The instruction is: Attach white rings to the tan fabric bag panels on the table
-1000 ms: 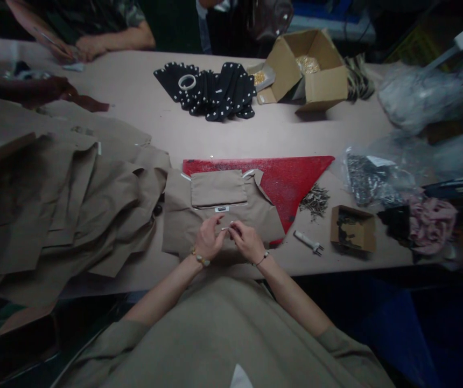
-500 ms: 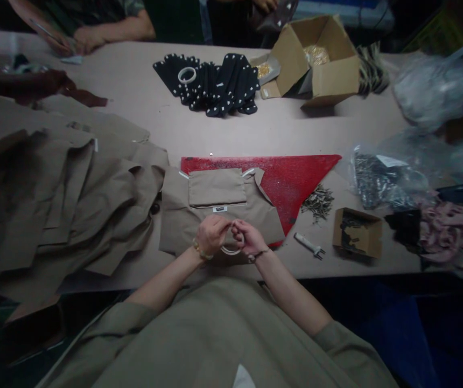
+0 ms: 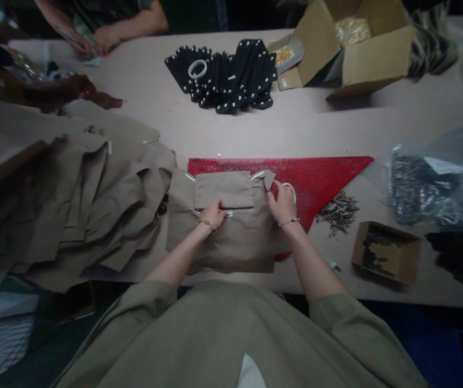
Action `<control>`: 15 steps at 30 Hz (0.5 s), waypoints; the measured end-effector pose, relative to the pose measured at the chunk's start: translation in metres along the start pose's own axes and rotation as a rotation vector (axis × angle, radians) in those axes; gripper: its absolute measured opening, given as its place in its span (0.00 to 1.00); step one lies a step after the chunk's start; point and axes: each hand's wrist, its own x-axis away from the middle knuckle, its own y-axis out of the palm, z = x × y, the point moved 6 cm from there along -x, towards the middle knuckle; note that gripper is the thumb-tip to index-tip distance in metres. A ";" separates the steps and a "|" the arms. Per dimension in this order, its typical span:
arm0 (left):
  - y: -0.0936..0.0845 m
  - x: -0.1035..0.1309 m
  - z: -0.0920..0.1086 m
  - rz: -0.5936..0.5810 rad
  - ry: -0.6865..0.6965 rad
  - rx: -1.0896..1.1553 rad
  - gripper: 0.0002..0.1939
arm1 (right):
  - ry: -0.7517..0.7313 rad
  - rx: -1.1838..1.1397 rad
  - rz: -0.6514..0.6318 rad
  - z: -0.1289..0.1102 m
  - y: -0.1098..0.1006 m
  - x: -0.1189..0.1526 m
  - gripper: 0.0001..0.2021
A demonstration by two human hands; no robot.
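At the fabric (image 3: 241,248), hands (image 3: 214,214) now apart

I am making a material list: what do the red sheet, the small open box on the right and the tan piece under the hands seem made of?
Red sheet: perhaps plastic or painted board, slightly shiny, with dark scuffs.
Small open box: probably cardboard, matte brown, thin straight walls.
Tan piece: likely fabric, matte, with soft creases.

Black white-dotted pieces (image 3: 241,81) lie overlapping; an open cardboard box (image 3: 377,60) near them holds gold-coloured bits (image 3: 352,30).
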 end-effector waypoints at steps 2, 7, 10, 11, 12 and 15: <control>0.002 -0.002 0.005 -0.003 -0.039 -0.109 0.13 | -0.008 0.034 0.010 0.001 -0.001 -0.009 0.29; 0.000 -0.014 0.014 -0.026 -0.074 -0.275 0.16 | 0.108 0.204 -0.027 -0.003 -0.009 -0.016 0.37; -0.003 -0.015 0.018 -0.096 -0.076 -0.301 0.23 | 0.168 0.230 -0.140 -0.012 -0.009 -0.019 0.40; -0.006 -0.014 0.017 -0.089 -0.080 -0.309 0.26 | 0.182 0.223 -0.174 -0.014 -0.007 -0.021 0.39; -0.009 -0.013 0.015 -0.083 -0.084 -0.313 0.31 | 0.192 0.212 -0.199 -0.016 -0.004 -0.023 0.37; -0.035 -0.013 -0.002 -0.054 -0.044 -0.320 0.35 | 0.294 0.223 -0.221 -0.008 0.005 -0.033 0.33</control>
